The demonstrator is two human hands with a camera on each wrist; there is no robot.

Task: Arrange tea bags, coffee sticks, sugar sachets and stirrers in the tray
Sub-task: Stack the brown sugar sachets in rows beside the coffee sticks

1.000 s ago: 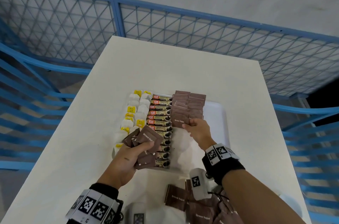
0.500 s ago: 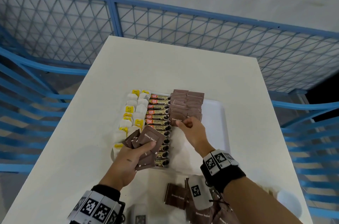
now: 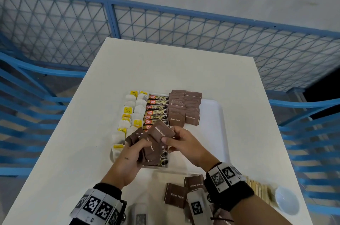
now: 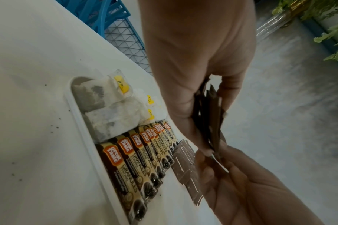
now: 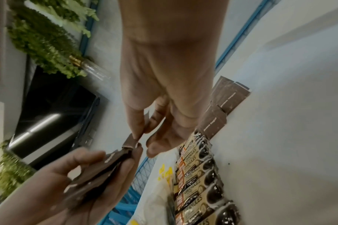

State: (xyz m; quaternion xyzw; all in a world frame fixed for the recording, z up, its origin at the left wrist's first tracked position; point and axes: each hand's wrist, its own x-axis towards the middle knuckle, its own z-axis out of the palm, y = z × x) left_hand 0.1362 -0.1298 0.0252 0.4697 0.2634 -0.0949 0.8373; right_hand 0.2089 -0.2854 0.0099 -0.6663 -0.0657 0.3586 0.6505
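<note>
On the left of the white tray (image 3: pixel 219 114), tea bags (image 3: pixel 137 112) lay in two overlapping columns running away from the person, too overlapped to count; eight or so yellow tags showed among them. Next came the coffee sticks (image 3: pixel 156 107), each with its long axis across the tray, orange label end to the left and dark end to the right, stacked in one column from the far rim to the near one. About six were clear beyond the hands; more lay hidden beneath them.

The left hand (image 3: pixel 128 158) hovered over the near part of that column, fingers curled round a fanned bunch of brown sugar sachets (image 3: pixel 150 149) — at least four, edges up in the left wrist view. The right hand (image 3: pixel 185 143) met it from the right, thumb and forefinger pinching the top sachet (image 3: pixel 162 130) of the fan, its printed text running diagonally.

Farther right, laid sugar sachets (image 3: pixel 184 108) formed two overlapping columns in the tray, print on the nearest pair reading left to right; their number could not be told. The right part of the tray was bare.

Nearer the person, at least two loose sachets (image 3: pixel 174 195) lay on the white table (image 3: pixel 77 151), with wooden stirrers (image 3: pixel 261 189) in a row — uncounted — and a small white bowl (image 3: pixel 286 200) at the right. Blue mesh fencing (image 3: pixel 165 27) ringed the table on a grey floor.
</note>
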